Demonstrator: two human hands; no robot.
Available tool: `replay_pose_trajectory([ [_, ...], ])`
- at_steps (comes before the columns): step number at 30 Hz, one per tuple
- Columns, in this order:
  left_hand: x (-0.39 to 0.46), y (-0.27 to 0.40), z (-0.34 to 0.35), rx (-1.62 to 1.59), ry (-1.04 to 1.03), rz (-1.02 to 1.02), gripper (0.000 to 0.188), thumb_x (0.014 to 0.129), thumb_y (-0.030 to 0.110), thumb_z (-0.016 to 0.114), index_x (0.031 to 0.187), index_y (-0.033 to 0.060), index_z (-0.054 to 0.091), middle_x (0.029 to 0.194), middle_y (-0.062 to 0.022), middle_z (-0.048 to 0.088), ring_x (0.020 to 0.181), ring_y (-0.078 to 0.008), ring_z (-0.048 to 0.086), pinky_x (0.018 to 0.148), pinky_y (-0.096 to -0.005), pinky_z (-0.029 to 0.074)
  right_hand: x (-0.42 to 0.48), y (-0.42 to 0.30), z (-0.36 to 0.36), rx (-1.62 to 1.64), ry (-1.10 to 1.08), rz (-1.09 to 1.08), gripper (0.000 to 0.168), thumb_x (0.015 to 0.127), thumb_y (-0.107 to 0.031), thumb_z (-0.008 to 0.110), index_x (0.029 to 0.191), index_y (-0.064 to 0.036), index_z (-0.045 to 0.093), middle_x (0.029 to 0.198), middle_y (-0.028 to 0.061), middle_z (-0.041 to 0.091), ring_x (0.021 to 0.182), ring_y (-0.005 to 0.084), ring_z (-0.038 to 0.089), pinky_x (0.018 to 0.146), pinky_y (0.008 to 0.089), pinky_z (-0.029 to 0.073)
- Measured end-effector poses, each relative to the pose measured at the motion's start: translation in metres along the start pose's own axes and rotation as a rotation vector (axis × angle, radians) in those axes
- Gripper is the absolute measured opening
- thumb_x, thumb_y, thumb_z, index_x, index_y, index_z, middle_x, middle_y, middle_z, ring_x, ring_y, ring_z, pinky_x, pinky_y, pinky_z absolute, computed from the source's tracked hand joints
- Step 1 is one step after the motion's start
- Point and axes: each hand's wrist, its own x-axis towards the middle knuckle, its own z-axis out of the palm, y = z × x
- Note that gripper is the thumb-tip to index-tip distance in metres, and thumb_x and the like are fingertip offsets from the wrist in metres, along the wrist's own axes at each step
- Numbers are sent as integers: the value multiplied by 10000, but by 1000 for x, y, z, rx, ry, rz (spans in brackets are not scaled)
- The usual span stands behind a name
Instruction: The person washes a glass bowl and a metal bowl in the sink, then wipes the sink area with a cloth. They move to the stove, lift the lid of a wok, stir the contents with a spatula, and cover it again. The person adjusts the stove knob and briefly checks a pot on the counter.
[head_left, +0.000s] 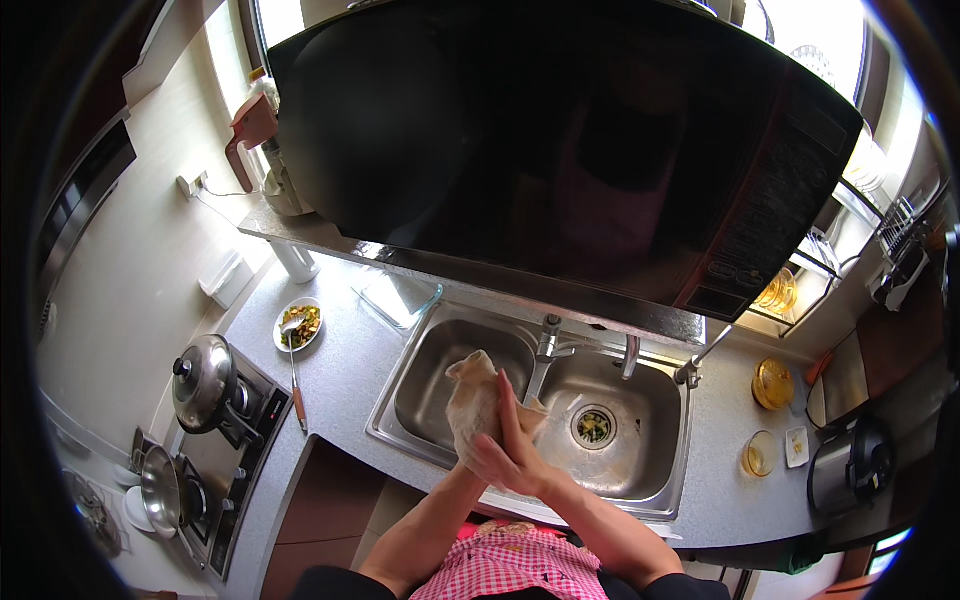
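A pale, damp-looking cloth (474, 409) is wrapped about my left hand (478, 448), which it mostly covers. My right hand (511, 450) presses flat against the cloth, fingers pointing away from me. Both hands are above the divider between the two bowls of a stainless steel sink (652, 480). Below and to the right, the drain strainer (594, 427) in the right bowl holds green and yellowish food scraps. A tap (550, 337) stands behind the divider, with a curved spout (631, 356) to its right.
A large black microwave oven (555, 150) overhangs the sink's back. To the left are a glass dish (405, 300), a plate of chopped food (311, 331) with a long-handled spoon (296, 382), and a gas hob (259, 442) with a lidded pan (206, 386). An amber bowl (772, 384) and rice cooker (847, 465) stand right.
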Motion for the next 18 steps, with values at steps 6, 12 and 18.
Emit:
replay_pose_trajectory([
  [6, 36, 83, -20, 437, -107, 283, 583, 956, 369, 676, 1371, -9, 517, 1454, -267, 485, 1408, -434, 429, 1161, -494, 375, -7, 45, -2, 983, 510, 259, 669, 1072, -425, 480, 1584, -54, 263, 1580, 146, 407, 1447, 286, 421, 1206, 439, 345],
  [12, 79, 114, -20, -979, -614, 388, 554, 972, 341, 670, 1380, -14, 552, 1449, -216, 534, 1333, -351, 541, 1044, -503, 487, 0, 64, 2, 1065, -45, 533, 523, 1021, -411, 571, 1345, -1, 556, 1334, 187, 608, 1302, 343, 553, 1152, 531, 385],
  [18, 51, 74, -35, -1728, -702, 128, 534, 980, 317, 643, 1384, -19, 545, 1339, -225, 606, 1229, -329, 609, 1013, -442, 504, 32, -19, 1, 983, 8, 370, 415, 985, -430, 598, 1130, -41, 617, 1132, 139, 648, 1194, 293, 606, 1076, 484, 449],
])
